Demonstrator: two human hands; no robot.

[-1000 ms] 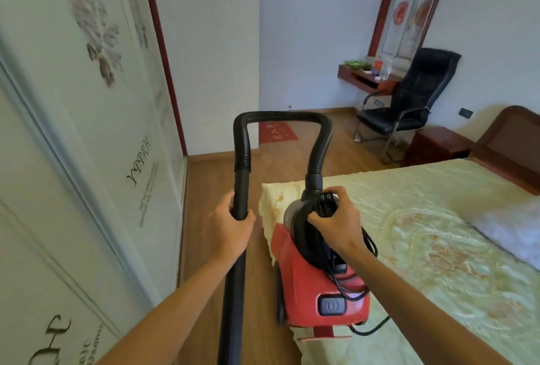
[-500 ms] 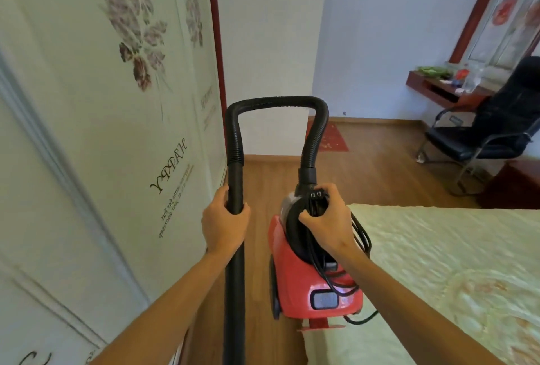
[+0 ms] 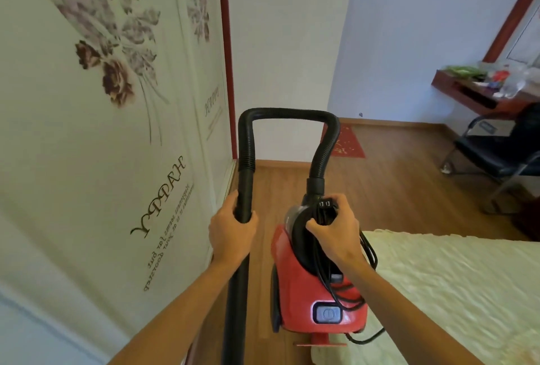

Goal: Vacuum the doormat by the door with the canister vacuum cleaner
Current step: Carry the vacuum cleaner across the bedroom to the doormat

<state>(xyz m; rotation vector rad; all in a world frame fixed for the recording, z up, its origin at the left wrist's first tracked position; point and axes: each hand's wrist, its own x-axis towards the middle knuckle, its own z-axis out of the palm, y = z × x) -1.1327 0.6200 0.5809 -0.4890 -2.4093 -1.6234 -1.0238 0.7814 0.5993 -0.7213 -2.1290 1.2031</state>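
Gripping the black top handle and bundled cord of a red plastic canister vacuum cleaner [image 3: 292,300], a person's right hand [image 3: 336,233] curls closed around them, while the left hand [image 3: 230,236] clasps the black rigid wand [image 3: 241,300]. The red rectangular doormat [image 3: 349,142] lies far ahead on the wooden floor [image 3: 394,189], beside the white wall.

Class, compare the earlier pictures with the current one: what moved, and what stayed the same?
The canister vacuum has been carried forward beside the bed, nearer the red doormat; the black chair has slid to the picture's right edge. Unchanged: the left hand grips the black tube, the right hand the vacuum's top and coiled cord.
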